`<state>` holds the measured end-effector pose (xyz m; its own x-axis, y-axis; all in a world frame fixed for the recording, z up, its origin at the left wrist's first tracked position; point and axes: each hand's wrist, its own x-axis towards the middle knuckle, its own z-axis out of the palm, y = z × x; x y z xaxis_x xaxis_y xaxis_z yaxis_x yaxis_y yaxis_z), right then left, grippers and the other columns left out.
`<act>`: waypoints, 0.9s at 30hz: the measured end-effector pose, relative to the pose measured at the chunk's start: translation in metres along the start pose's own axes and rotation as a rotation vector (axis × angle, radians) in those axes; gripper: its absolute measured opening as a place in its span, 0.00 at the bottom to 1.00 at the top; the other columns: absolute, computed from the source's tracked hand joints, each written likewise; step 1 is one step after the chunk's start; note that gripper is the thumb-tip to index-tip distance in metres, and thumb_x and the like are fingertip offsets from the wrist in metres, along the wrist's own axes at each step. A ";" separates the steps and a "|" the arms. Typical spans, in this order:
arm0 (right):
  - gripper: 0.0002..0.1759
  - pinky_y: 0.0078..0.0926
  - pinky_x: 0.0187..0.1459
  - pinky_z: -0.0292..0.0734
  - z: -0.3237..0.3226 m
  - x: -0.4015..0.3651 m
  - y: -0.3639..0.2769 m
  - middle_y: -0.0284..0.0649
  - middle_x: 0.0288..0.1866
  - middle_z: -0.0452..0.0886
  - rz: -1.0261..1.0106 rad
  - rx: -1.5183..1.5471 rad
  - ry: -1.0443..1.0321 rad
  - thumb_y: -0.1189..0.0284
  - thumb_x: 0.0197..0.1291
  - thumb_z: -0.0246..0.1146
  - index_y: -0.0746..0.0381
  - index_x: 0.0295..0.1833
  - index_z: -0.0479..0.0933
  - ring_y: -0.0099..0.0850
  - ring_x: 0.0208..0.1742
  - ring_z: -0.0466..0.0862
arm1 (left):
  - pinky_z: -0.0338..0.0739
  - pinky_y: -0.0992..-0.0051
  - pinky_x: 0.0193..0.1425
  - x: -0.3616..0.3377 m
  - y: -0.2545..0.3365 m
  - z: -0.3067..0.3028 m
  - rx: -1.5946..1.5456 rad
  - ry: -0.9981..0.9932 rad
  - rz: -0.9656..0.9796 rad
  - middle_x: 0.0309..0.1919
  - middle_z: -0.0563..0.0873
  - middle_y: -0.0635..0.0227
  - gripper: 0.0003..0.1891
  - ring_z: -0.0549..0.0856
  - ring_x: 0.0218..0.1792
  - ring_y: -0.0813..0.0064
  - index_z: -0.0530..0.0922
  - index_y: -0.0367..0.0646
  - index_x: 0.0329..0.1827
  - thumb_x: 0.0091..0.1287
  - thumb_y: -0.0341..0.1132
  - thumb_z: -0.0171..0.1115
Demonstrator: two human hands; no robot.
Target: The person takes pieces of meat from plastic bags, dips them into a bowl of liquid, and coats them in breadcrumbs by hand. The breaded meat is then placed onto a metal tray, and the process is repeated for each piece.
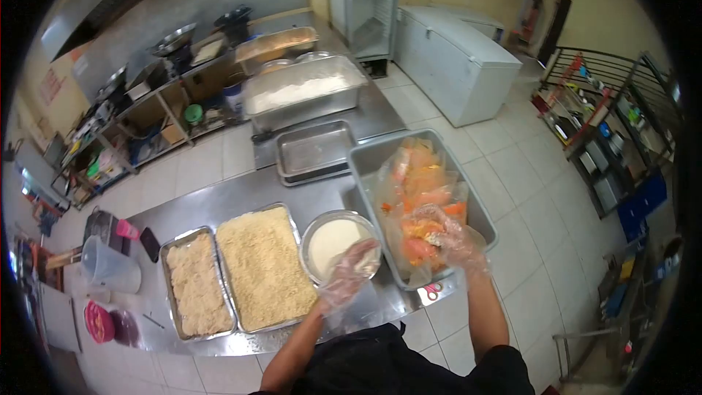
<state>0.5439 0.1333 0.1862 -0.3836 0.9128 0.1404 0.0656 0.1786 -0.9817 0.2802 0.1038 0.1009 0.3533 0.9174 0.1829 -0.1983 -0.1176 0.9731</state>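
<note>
Over the right side of a round metal bowl (308, 263) of creamy white liquid, my left hand (349, 278) wears a clear plastic glove. Its fingers are curled around a pale patch that I cannot make out. My right hand (457, 240), gloved too, reaches into a grey plastic tub (482, 223) with fingers apart, touching orange food pieces (420, 230). Pale crumbs or batter cling to this glove. Clear plastic bags (391, 183) surround the orange pieces. Left of the bowl lies a tray of coarse yellowish crumbs (263, 271), beside a smaller tray of paler crumbs (196, 285).
Behind the bowl are stacked metal trays (314, 150) and a deep pan of white flour (303, 95). A clear pitcher (110, 267), a phone (149, 244) and a pink bowl (99, 322) sit at left. Red-handled scissors (433, 291) lie by the tub's near edge.
</note>
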 end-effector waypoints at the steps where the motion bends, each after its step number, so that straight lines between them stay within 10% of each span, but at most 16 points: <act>1: 0.27 0.24 0.64 0.67 0.018 0.007 0.004 0.40 0.58 0.75 0.023 0.108 0.017 0.74 0.59 0.60 0.65 0.64 0.67 0.27 0.60 0.75 | 0.67 0.66 0.69 0.003 0.003 0.011 -0.064 0.051 -0.083 0.60 0.76 0.58 0.27 0.76 0.62 0.62 0.69 0.37 0.64 0.65 0.41 0.62; 4: 0.22 0.20 0.57 0.72 0.072 0.027 0.012 0.38 0.52 0.78 0.122 0.395 0.090 0.79 0.60 0.60 0.67 0.61 0.70 0.24 0.54 0.78 | 0.70 0.70 0.64 0.010 0.014 0.018 -0.075 0.199 -0.223 0.55 0.78 0.59 0.29 0.78 0.57 0.64 0.69 0.34 0.62 0.59 0.37 0.67; 15: 0.13 0.25 0.39 0.76 0.126 0.053 0.072 0.38 0.35 0.84 0.287 -0.068 0.241 0.70 0.63 0.61 0.70 0.44 0.80 0.23 0.37 0.80 | 0.76 0.66 0.53 -0.036 -0.041 -0.040 0.495 0.265 -0.132 0.45 0.82 0.56 0.28 0.82 0.47 0.63 0.73 0.38 0.58 0.53 0.34 0.71; 24: 0.12 0.44 0.45 0.78 0.135 0.079 0.143 0.54 0.38 0.83 0.212 -0.740 0.001 0.69 0.56 0.61 0.65 0.41 0.82 0.51 0.41 0.83 | 0.79 0.67 0.46 -0.048 -0.115 -0.061 0.675 0.388 -0.088 0.41 0.84 0.58 0.22 0.84 0.40 0.61 0.73 0.34 0.58 0.61 0.32 0.64; 27: 0.11 0.45 0.45 0.77 0.144 0.096 0.169 0.54 0.38 0.83 0.206 -0.837 -0.006 0.68 0.55 0.62 0.64 0.38 0.81 0.52 0.41 0.83 | 0.80 0.70 0.44 -0.041 -0.112 -0.072 0.623 0.426 -0.363 0.40 0.85 0.60 0.23 0.85 0.39 0.64 0.71 0.33 0.58 0.61 0.32 0.64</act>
<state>0.3858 0.1979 0.0154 -0.2945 0.9551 -0.0330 0.7906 0.2241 -0.5698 0.2225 0.1064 -0.0253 -0.1026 0.9893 -0.1037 0.4469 0.1390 0.8837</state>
